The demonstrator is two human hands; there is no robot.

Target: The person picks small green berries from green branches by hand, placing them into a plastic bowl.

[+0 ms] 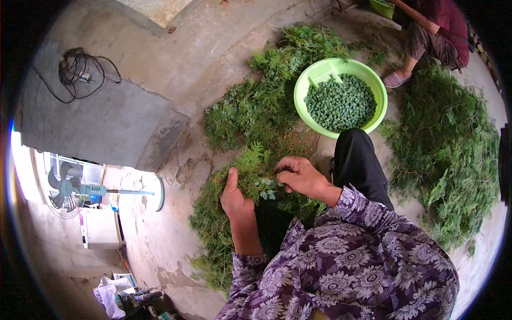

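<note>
A green leafy sprig [250, 161] is held by my left hand [236, 200], its thumb pointing up along the foliage. Just right of it, my right hand [303, 176] has its fingers curled together at the sprig's edge; whatever they pinch is too small to make out. Pale green berries [268, 190] show among the foliage between and below the hands. Beyond my knee stands a light green basin [300, 98] holding many round green berries [341, 101].
Cut branches [250, 109] lie ahead and another heap [445, 149] at the right. A co-worker [434, 32] sits at the upper right, holding a green container [382, 7]. At left are a coiled cable [80, 72], a fan [66, 186] and a white box [101, 228].
</note>
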